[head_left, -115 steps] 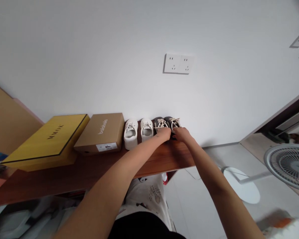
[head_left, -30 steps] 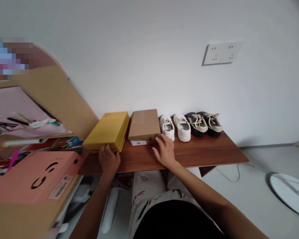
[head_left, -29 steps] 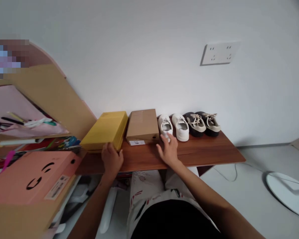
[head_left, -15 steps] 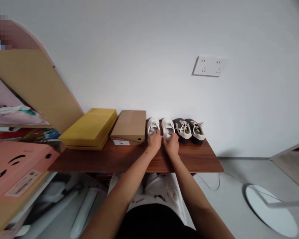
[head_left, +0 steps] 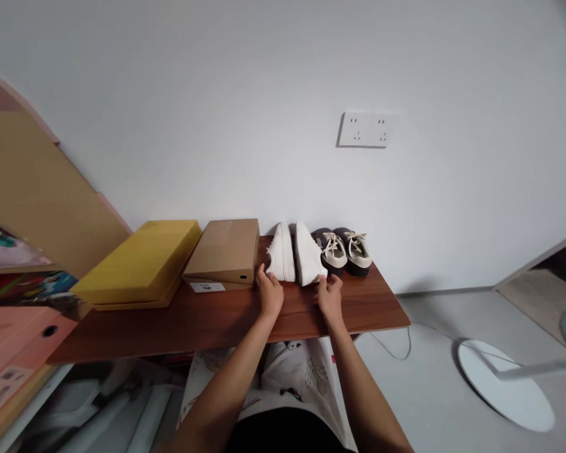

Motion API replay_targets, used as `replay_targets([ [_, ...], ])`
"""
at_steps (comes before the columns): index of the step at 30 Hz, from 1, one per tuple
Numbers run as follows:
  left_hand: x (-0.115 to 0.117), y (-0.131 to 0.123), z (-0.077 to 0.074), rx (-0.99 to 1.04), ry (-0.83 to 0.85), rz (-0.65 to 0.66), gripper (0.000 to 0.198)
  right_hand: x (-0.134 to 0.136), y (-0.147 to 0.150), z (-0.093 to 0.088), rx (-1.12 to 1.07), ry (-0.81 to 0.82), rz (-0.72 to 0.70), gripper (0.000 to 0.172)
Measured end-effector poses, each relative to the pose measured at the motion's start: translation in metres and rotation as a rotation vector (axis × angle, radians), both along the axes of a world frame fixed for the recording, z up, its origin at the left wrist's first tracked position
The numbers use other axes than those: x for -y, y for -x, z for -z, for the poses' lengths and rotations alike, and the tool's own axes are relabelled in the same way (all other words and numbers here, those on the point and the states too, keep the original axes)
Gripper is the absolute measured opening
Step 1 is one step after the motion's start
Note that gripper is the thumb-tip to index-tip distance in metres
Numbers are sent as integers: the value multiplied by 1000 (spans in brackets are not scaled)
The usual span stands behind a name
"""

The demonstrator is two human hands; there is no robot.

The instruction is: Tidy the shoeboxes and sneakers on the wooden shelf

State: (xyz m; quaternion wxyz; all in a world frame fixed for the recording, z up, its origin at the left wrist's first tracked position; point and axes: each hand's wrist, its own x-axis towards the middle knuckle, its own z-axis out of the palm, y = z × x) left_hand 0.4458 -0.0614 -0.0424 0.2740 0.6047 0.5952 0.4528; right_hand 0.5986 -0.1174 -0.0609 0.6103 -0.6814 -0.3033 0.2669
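Two white shoes stand tipped on their sides on the brown wooden board, soles turned toward each other and toes to the wall. My left hand [head_left: 270, 294] is at the heel of the left white shoe [head_left: 282, 253], its fingertips closed on the heel's outer edge. The heel of the right white shoe [head_left: 307, 255] is between the fingers of my right hand [head_left: 329, 299]. The shoes' openings face outward and are mostly hidden. Right beside them sits a pair of dark shoes [head_left: 334, 248] with cream laces, upright.
A brown shoebox [head_left: 226, 248] and a yellow box [head_left: 141, 261] lie on the wooden board [head_left: 170, 333] to the left. A pink box [head_left: 19, 346] is at the lower left. A wall socket [head_left: 365, 129] is above, and a white round base [head_left: 504, 384] stands on the floor at right.
Both white shoes have been turned from upright onto their sides, soles facing inward, with my hands at their heels. The view has shifted a little, moving the boxes leftward.
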Motion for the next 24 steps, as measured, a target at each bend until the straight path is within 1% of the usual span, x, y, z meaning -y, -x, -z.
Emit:
replay_targets([
  [1,10,-1,2,-26,-73,1,48,7,-11,0,101,-26,66,58],
  [3,30,-12,1,-31,-199,41,56,15,-38,-5,315,-96,269,52],
  [5,43,-38,-5,-56,-280,201,57,11,-70,-13,515,-122,454,51],
  [6,46,-56,-11,-74,-298,303,56,6,-85,-17,602,-110,492,52],
  [7,45,-76,-18,-101,-305,407,55,-1,-99,-20,673,-94,477,54],
  [8,41,-98,-25,-131,-295,500,56,-8,-111,-22,725,-85,412,56],
  [9,34,-119,-33,-163,-257,559,56,-15,-121,-23,741,-82,333,57],
  [10,25,-138,-41,-205,-192,577,55,-20,-127,-23,730,-84,262,58],
  [11,15,-154,-48,-256,-108,580,51,-24,-132,-21,694,-91,220,59],
  [12,5,-167,-54,-302,-29,566,44,-27,-134,-18,636,-101,222,60],
  [14,-11,-181,-62,-328,73,504,27,-28,-138,-12,469,-115,333,61],
  [15,-17,-183,-63,-280,97,467,20,-28,-140,-9,369,-117,395,61],
  [16,-21,-183,-62,-179,121,426,17,-29,-141,-6,261,-119,433,60],
  [17,-23,-181,-59,-34,159,387,18,-29,-143,-4,149,-120,445,60],
  [19,-23,-178,-53,303,305,324,27,-31,-146,-2,-34,-116,411,61],
  [20,-22,-176,-51,447,397,297,32,-33,-147,-2,-81,-113,391,62],
  [21,-20,-176,-50,550,480,270,35,-34,-147,-2,-90,-107,386,63],
  [22,-18,-177,-50,610,543,247,39,-34,-147,-2,-58,-94,402,64],
  [24,-13,-179,-56,635,588,231,49,-34,-144,-2,93,-57,482,65],
])
